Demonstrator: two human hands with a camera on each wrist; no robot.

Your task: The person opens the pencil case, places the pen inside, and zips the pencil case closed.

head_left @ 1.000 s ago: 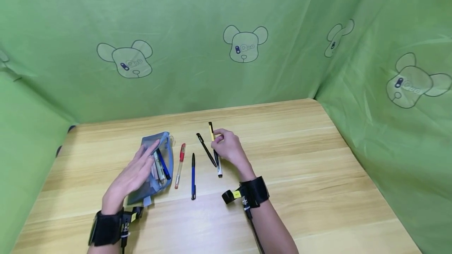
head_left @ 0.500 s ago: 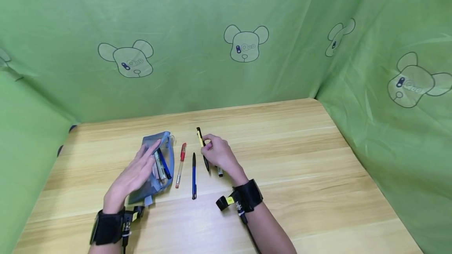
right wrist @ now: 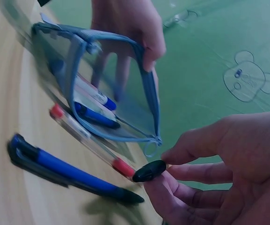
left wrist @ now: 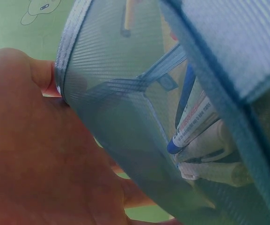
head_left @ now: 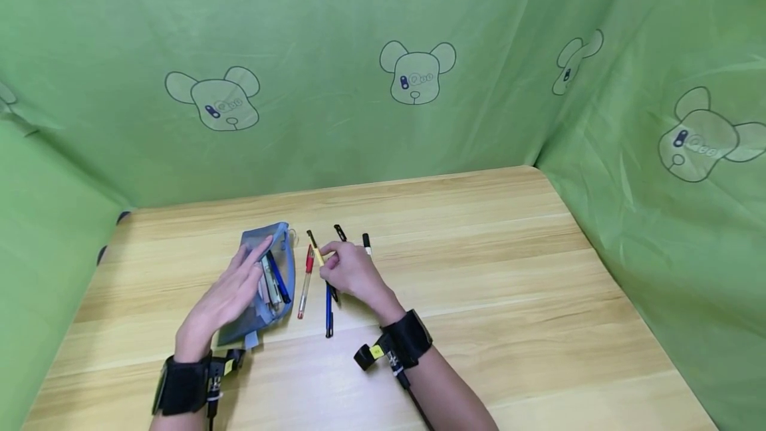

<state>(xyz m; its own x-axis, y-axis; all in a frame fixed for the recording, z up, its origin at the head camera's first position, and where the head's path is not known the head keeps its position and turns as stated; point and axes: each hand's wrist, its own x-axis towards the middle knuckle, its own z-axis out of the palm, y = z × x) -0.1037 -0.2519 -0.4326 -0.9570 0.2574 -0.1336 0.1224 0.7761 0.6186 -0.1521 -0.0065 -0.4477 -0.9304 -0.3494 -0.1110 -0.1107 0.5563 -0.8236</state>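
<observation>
A blue mesh pencil case (head_left: 236, 332) lies on its side at the left, its mouth spread toward the right. My left hand (head_left: 224, 294) grips its upper rim, thumb over the edge and fingers behind the mesh. Inside are several pens and markers, among them a white marker with a blue end (left wrist: 191, 123). My right hand (head_left: 354, 273) pinches a yellow and black pen (head_left: 317, 253) between thumb and fingers, over the loose pens; its dark end shows in the right wrist view. Right beside the case is a clear red-capped gel pen (head_left: 305, 288), then a blue and black pen (head_left: 328, 318).
A black pen (head_left: 340, 232) and a white marker with a black cap (head_left: 366, 242) lie partly hidden behind my right hand. The wooden table (head_left: 538, 298) reaches a green curtain (head_left: 335, 138) at its back and sides.
My right hand has carried the yellow and black pen leftward, from over the marker and black pen to near the red pen. The left hand keeps its place on the pencil case.
</observation>
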